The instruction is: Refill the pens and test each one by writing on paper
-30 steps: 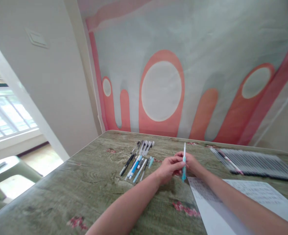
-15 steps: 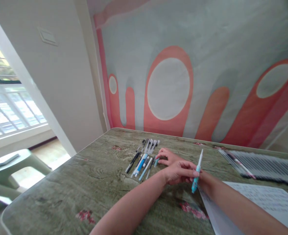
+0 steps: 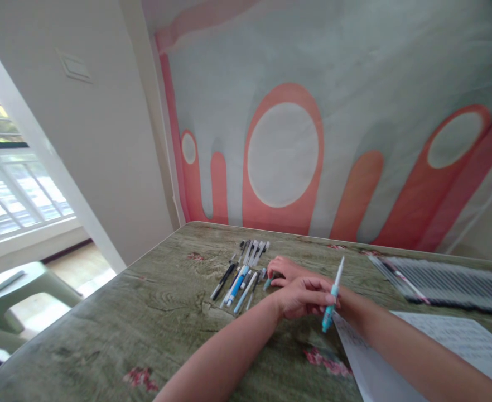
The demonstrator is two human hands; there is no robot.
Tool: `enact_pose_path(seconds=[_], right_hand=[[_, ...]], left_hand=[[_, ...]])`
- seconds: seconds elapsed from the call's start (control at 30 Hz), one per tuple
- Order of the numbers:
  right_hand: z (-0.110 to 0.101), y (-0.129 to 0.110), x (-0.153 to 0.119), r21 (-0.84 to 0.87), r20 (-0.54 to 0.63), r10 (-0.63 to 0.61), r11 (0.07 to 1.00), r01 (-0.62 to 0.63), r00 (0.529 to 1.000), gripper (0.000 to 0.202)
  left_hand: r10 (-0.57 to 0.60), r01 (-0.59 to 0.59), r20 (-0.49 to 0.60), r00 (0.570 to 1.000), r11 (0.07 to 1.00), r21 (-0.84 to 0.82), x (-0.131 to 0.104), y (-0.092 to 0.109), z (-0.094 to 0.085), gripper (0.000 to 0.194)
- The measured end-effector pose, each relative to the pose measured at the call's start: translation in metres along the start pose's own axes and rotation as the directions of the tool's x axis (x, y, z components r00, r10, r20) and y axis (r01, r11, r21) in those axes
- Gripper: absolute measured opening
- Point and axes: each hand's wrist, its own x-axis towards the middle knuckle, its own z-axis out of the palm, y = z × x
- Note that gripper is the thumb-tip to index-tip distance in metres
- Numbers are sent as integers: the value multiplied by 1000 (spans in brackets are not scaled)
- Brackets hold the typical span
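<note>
Head view: left hand (image 3: 307, 296) pinches a pen (image 3: 335, 287); right hand (image 3: 287, 269), its grip unclear, has moved to a teal piece (image 3: 267, 284).

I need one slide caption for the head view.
Left hand holding a tilted pen, right hand beside a small teal piece.

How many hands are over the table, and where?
2: the left hand holds the tilted teal-and-white pen; the right hand, farther off and partly hidden, is by the small teal piece near the loose pens. Contact there is unclear.
</note>
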Motion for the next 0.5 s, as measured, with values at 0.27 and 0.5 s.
enact_pose_path(seconds=[0.27, 0.5], right_hand=[[-12, 16, -4, -185, 122, -111, 974, 133, 986, 7], [-56, 35, -71, 96, -329, 244, 970, -225, 912, 22]], left_hand=[[65, -64, -64, 996, 998, 23, -1, 2, 0, 37], [211, -178, -294, 932, 975, 137, 11, 1, -14, 35]])
